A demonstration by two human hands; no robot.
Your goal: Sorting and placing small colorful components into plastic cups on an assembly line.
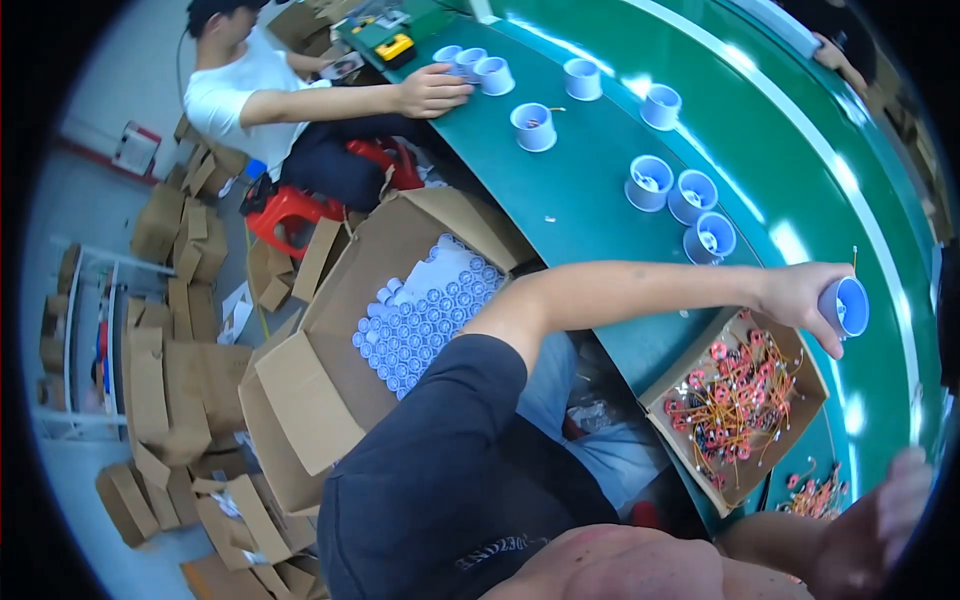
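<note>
The left arm is bent at the elbow, its bare forearm stretched out to the right. The left hand is curled in a grip, thumb and fingers spread apart. The right forearm lies low, leading to the right hand, blurred near the edge of view, its finger pose unclear.

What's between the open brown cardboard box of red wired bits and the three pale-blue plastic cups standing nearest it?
In the head view, the person's bare left forearm crosses between the box and the cups.
</note>
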